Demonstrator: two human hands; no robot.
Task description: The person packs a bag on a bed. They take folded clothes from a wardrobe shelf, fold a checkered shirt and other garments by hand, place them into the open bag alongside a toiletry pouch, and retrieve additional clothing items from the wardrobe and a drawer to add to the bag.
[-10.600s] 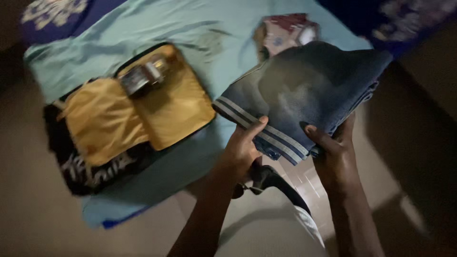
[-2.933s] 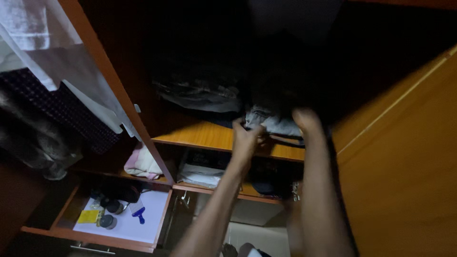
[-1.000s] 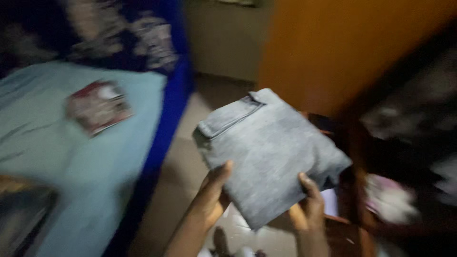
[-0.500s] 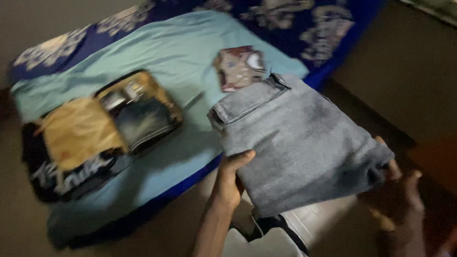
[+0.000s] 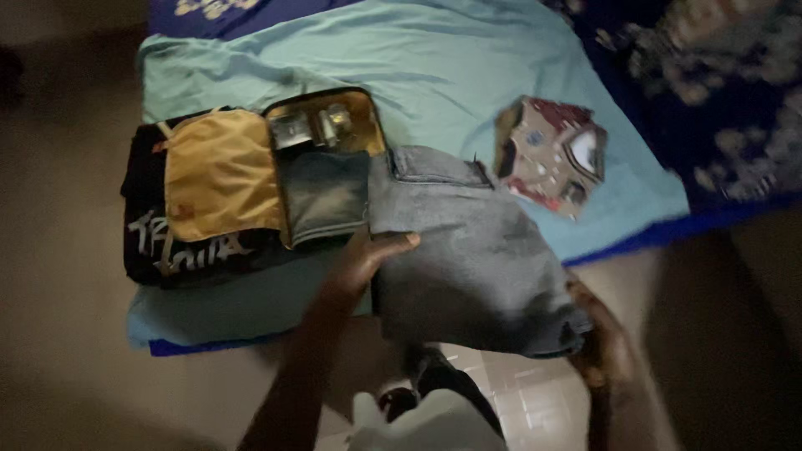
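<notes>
Holding folded grey jeans (image 5: 476, 259) flat between both hands, near edge of the bed (image 5: 501, 58). Left hand (image 5: 368, 255) clamped on the left edge of the denim, thumb lying across the top, fingers hidden beneath. Right hand (image 5: 601, 347) blurred at the near right corner, gripping from underneath; finger spread cannot be told. Coarse, faded cloth, waistband and pocket seam at the far end, squarish fold. Just left, touching the jeans: open black suitcase (image 5: 242, 184) with soft yellow lining, darker folded denim (image 5: 326, 196) inside. Right, apart: flat crumpled printed packet (image 5: 547, 154) on smooth light-blue sheet (image 5: 434, 50).
</notes>
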